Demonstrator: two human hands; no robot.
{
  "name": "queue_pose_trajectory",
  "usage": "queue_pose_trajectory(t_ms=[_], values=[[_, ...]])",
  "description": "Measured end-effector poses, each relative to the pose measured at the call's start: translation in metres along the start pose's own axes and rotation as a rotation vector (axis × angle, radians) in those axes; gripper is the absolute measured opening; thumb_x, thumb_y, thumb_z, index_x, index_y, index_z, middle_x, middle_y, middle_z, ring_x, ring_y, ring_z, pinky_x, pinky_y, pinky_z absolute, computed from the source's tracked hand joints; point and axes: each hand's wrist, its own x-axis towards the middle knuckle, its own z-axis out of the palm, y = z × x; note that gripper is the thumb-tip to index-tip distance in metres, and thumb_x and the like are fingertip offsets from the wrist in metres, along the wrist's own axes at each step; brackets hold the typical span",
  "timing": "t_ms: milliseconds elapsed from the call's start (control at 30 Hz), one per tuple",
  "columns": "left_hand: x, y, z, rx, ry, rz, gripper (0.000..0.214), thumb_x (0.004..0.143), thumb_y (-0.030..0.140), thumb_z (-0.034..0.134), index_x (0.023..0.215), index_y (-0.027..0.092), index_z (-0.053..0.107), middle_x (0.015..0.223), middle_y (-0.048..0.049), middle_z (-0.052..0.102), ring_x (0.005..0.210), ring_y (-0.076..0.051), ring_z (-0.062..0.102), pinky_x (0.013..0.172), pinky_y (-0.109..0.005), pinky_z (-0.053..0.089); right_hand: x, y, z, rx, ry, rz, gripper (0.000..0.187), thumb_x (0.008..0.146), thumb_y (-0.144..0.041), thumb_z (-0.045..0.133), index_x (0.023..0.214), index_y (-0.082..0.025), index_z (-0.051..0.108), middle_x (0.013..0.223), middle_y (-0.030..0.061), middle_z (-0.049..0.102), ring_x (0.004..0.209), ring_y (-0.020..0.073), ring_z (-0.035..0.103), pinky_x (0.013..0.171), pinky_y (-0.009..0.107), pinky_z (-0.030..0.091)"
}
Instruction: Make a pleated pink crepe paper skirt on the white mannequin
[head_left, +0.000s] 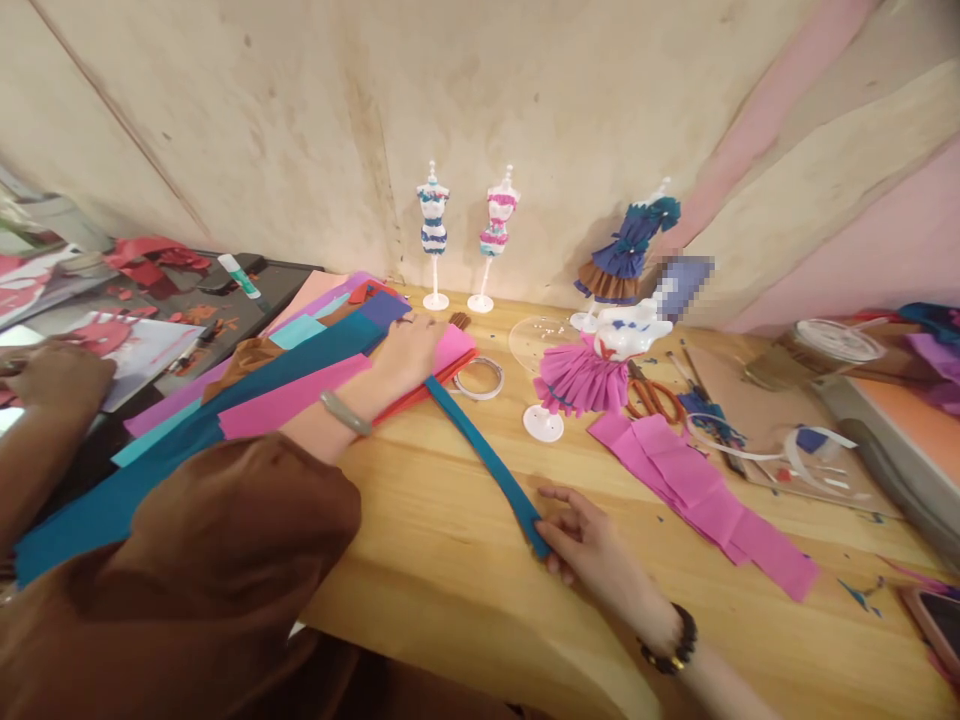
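Here, in the head view, a teal strip (487, 460) of crepe-like paper lies slantwise across the wooden table (450, 600), running from far left to near right. The right hand (581, 540) holds its near end, thumb and forefinger narrowed to a pinch on the paper and the other fingers loosely curled. The left hand (409, 350) lies palm down at the strip's far end, fingers stretched and close together on a stack of coloured sheets (300, 395). Whether its thumb side actually pins the strip, I cannot tell.

The paper looks thin. In my judgement, a pull from the right hand against a pressed far end could tear or stretch the strip. If the far end is not pinned, it could slide loose and twist instead.

The stack overhangs a darker surface on the left, so sideways pressure from the left hand could fan or shift the sheets.

A tape roll (478, 378) sits just beside the strip's far end. A small mannequin with a pink skirt (589, 375) stands near, to the right, on a narrow base, so a sweep of the strip or wrist might topple it. Pink paper pieces (697, 490) lie farther right, and scissors (652, 398) lie beyond the mannequin.
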Motion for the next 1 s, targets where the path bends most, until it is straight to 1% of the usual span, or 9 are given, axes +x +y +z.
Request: queue_pose_trajectory(t_ms=[33,100,167,300,467,567,633,800,1000], values=[[-0.014,0.012,0.011,0.015,0.038,0.042,0.042,0.091,0.012,0.043,0.133,0.013,0.053,0.139,-0.0166,0.050,0.131,-0.034,0.042,0.106,-0.049,0.034,0.002,-0.001,0.003,0.010,0.007,0.003,0.057,0.069,-0.052,0.063,0.113,-0.021,0.046,0.058,-0.0086,0.058,0.042,0.0125,0.057,0.039,0.022,0.040],[-0.049,0.035,0.037,0.046,0.078,0.302,0.032,0.096,0.017,0.041,0.119,0.014,0.063,0.125,-0.0155,0.059,0.121,-0.031,0.051,0.103,-0.048,0.039,0.003,-0.001,0.008,0.015,0.006,0.012,0.057,0.069,-0.051,0.063,0.115,-0.021,0.045,0.059,-0.0080,0.060,0.042,0.0129,0.059,0.038,0.022,0.040],[-0.086,0.055,0.064,-0.003,0.036,0.529,0.030,0.100,0.025,0.039,0.110,0.015,0.066,0.114,-0.0127,0.064,0.115,-0.027,0.054,0.101,-0.043,0.043,0.003,-0.001,0.009,0.000,-0.001,0.017,0.056,0.071,-0.050,0.061,0.116,-0.020,0.045,0.059,-0.0082,0.059,0.042,0.0134,0.059,0.037,0.022,0.040],[-0.129,0.071,0.102,-0.088,0.014,0.587,0.029,0.099,0.032,0.046,0.118,0.018,0.063,0.123,-0.0105,0.063,0.120,-0.027,0.053,0.099,-0.039,0.048,-0.003,0.001,0.002,-0.078,-0.054,0.017,0.053,0.076,-0.046,0.058,0.121,-0.020,0.047,0.066,-0.0059,0.061,0.047,0.0137,0.062,0.040,0.023,0.043],[-0.126,0.064,0.108,-0.107,0.005,0.610,0.028,0.100,0.029,0.045,0.116,0.019,0.065,0.126,-0.0086,0.063,0.124,-0.026,0.051,0.104,-0.039,0.046,-0.014,0.012,-0.020,-0.269,-0.254,-0.098,0.046,0.080,-0.024,0.056,0.126,-0.019,0.057,0.068,-0.0011,0.066,0.062,0.0163,0.066,0.057,0.027,0.052],[-0.116,0.060,0.103,-0.113,0.000,0.664,0.029,0.100,0.030,0.043,0.112,0.019,0.067,0.123,-0.0095,0.065,0.123,-0.025,0.052,0.103,-0.039,0.046,-0.014,0.017,-0.027,-0.333,-0.280,-0.257,0.039,0.085,-0.017,0.052,0.123,-0.022,0.064,0.096,0.0050,0.070,0.066,0.0139,0.066,0.067,0.029,0.055],[-0.110,0.059,0.102,-0.108,0.008,0.684,0.029,0.100,0.030,0.043,0.110,0.019,0.068,0.123,-0.0094,0.065,0.122,-0.025,0.053,0.101,-0.038,0.047,-0.011,0.016,-0.026,-0.403,-0.260,-0.381,0.035,0.090,-0.016,0.049,0.120,-0.024,0.066,0.107,0.0065,0.069,0.068,0.0131,0.066,0.069,0.029,0.056],[-0.098,0.056,0.106,-0.127,0.077,0.700,0.027,0.099,0.030,0.047,0.105,0.019,0.071,0.124,-0.0095,0.065,0.118,-0.025,0.055,0.097,-0.037,0.049,0.007,0.015,-0.020,-0.641,-0.104,-0.782,0.026,0.094,-0.014,0.050,0.110,-0.022,0.069,0.099,0.0084,0.072,0.088,0.0206,0.069,0.078,0.033,0.056],[-0.092,0.056,0.111,-0.186,0.116,0.676,0.026,0.098,0.032,0.051,0.100,0.020,0.073,0.119,-0.0085,0.069,0.117,-0.023,0.059,0.102,-0.037,0.046,0.016,0.022,-0.016,-0.731,-0.026,-0.971,0.018,0.097,-0.016,0.052,0.101,-0.020,0.068,0.085,0.0067,0.071,0.073,0.0172,0.068,0.065,0.028,0.056]])
